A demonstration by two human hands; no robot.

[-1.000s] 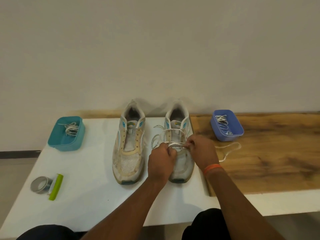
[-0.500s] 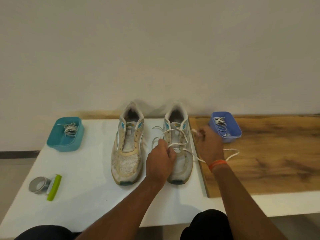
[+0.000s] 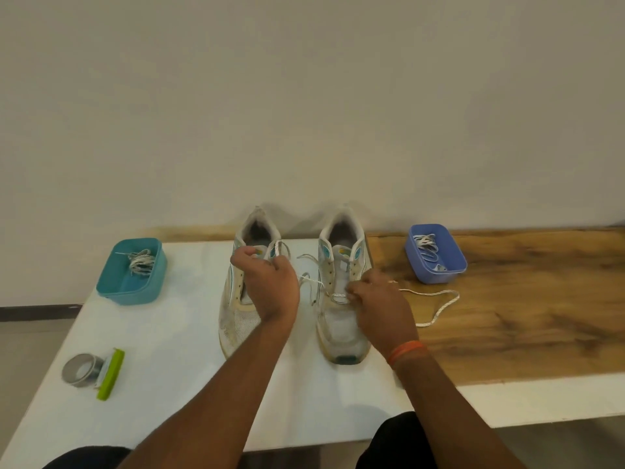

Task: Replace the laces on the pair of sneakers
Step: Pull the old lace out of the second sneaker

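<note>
Pinching one lace (image 3: 426, 296), both hands' (image 3: 270, 282) grips close beside two sneakers (image 3: 338, 330).

Two sneakers (image 3: 341, 299) stand side by side mid-surface (image 3: 176, 333). A tub (image 3: 132, 272) sits far left, another tub (image 3: 436, 257) right, both holding laces; a tape roll (image 3: 81, 370) lies front-left.

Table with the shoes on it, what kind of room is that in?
Probably a plain indoor work corner, though the room type is uncertain. A white table stands against a bare wall, holding sneakers, two tubs of laces and tape.
</note>
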